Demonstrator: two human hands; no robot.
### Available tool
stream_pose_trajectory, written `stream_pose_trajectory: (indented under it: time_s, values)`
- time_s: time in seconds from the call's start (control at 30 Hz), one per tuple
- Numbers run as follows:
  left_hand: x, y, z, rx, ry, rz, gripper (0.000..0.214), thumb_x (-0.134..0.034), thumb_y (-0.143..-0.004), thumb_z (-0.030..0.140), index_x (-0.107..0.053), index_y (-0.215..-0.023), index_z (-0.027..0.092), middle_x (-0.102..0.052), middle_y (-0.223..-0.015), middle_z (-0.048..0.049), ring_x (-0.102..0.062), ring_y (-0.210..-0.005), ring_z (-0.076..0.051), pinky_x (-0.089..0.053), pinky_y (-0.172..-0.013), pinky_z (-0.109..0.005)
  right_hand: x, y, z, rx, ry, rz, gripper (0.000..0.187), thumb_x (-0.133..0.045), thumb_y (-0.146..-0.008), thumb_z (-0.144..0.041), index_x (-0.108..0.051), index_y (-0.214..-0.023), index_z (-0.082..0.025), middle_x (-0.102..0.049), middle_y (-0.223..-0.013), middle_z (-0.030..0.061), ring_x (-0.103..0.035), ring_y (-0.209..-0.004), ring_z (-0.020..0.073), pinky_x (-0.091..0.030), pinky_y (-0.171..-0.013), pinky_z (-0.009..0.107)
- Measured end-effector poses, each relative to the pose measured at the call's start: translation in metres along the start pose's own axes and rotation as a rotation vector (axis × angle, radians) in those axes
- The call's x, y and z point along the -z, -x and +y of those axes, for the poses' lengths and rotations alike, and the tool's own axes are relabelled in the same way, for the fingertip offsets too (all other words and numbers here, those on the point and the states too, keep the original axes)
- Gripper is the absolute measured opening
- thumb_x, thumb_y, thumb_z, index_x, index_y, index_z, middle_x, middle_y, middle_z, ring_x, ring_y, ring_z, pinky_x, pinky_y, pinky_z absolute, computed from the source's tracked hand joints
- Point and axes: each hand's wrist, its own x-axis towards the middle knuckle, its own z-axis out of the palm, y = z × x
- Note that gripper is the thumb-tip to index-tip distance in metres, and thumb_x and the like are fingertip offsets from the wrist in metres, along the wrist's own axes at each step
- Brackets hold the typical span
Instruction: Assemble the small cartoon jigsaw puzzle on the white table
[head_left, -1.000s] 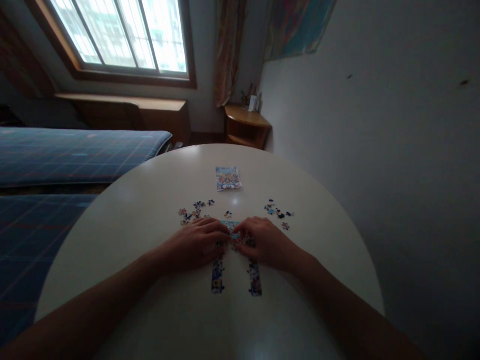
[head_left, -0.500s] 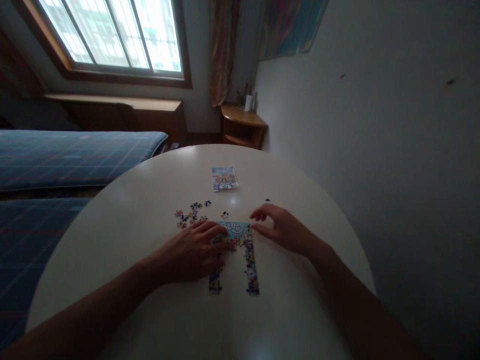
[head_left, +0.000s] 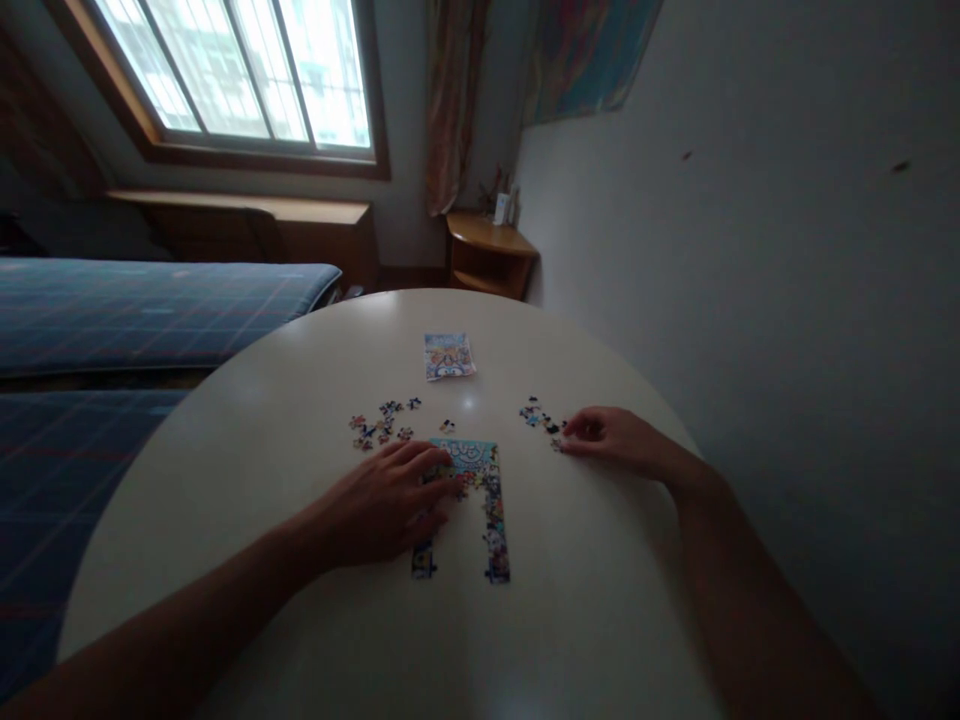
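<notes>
Puzzle, middle of surface: top edge and two side strips joined, centre unfilled. Left hand: grip spread flat on it. Right hand: at loose pieces, grip curled, pinch unclear. Second heap unplaced.

Showing a bare left hand and a bare right hand, each running into a bare forearm uncovered down to the view's lower edge. Appearing smooth and shadowed in the dim light, with knuckles faintly ridging the backs and forearms looking broader toward the bottom corners.
</notes>
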Motion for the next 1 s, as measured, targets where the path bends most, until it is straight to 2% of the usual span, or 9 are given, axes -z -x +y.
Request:
stream_pose_trajectory:
  time_s: [0.13,0.23,0.4,0.57,0.8,1.0]
  values:
    - [-0.001,0.001,-0.005,-0.015,0.0,-0.001,0.04,-0.047,-0.099,0.027,-0.05,-0.139,0.029,-0.057,-0.133,-0.0071,-0.054,-0.12,-0.027,-0.046,-0.103,-0.05,0.0,-0.002,-0.001,0.04,-0.008,-0.021,0.037,-0.065,-0.081,-0.053,-0.073,-0.093,-0.019,-0.072,-0.089,0.0087,-0.064,-0.079,0.0209,-0.047,-0.07,0.031]
    - [-0.004,0.005,-0.016,0.023,-0.003,0.039,0.034,-0.047,-0.099,0.027,-0.054,-0.132,0.027,-0.058,-0.133,-0.0071,-0.054,-0.121,-0.026,-0.048,-0.101,-0.047,0.002,-0.002,-0.001,0.054,0.007,-0.015,0.035,-0.063,-0.083,-0.051,-0.073,-0.093,-0.019,-0.072,-0.09,0.0085,-0.065,-0.08,0.0207,-0.047,-0.071,0.031]
    - [-0.007,0.019,-0.048,0.207,-0.079,0.131,0.029,-0.047,-0.098,0.029,-0.063,-0.122,0.025,-0.065,-0.124,-0.0077,-0.06,-0.113,-0.025,-0.052,-0.096,-0.046,0.002,-0.001,-0.003,0.056,0.006,0.004,0.04,-0.066,-0.081,-0.055,-0.074,-0.097,-0.019,-0.071,-0.087,0.0083,-0.063,-0.076,0.0198,-0.046,-0.069,0.03]
    - [-0.001,0.034,-0.07,0.377,-0.097,0.138,0.031,-0.049,-0.097,0.038,-0.068,-0.117,0.025,-0.067,-0.121,-0.0078,-0.063,-0.106,-0.026,-0.054,-0.09,-0.045,-0.003,-0.001,-0.007,0.099,-0.009,-0.035,0.034,-0.066,-0.081,-0.049,-0.074,-0.097,-0.019,-0.068,-0.082,0.0061,-0.06,-0.073,0.0183,-0.044,-0.067,0.029]
    - [0.004,0.038,-0.072,0.425,-0.023,0.054,0.031,-0.052,-0.093,0.044,-0.07,-0.114,0.029,-0.068,-0.121,-0.0059,-0.065,-0.106,-0.026,-0.056,-0.087,-0.041,-0.006,-0.001,-0.009,0.075,0.026,-0.034,0.029,-0.064,-0.081,-0.042,-0.072,-0.096,-0.018,-0.067,-0.079,0.0056,-0.059,-0.071,0.0179,-0.043,-0.065,0.029]
    - [-0.001,0.035,-0.075,0.454,-0.001,0.065,0.033,-0.046,-0.097,0.045,-0.07,-0.113,0.029,-0.069,-0.12,-0.0063,-0.067,-0.104,-0.024,-0.056,-0.084,-0.035,-0.007,0.0,-0.009,0.053,0.036,-0.007,0.03,-0.064,-0.08,-0.042,-0.07,-0.096,-0.017,-0.067,-0.081,0.0063,-0.059,-0.072,0.0186,-0.043,-0.065,0.03]
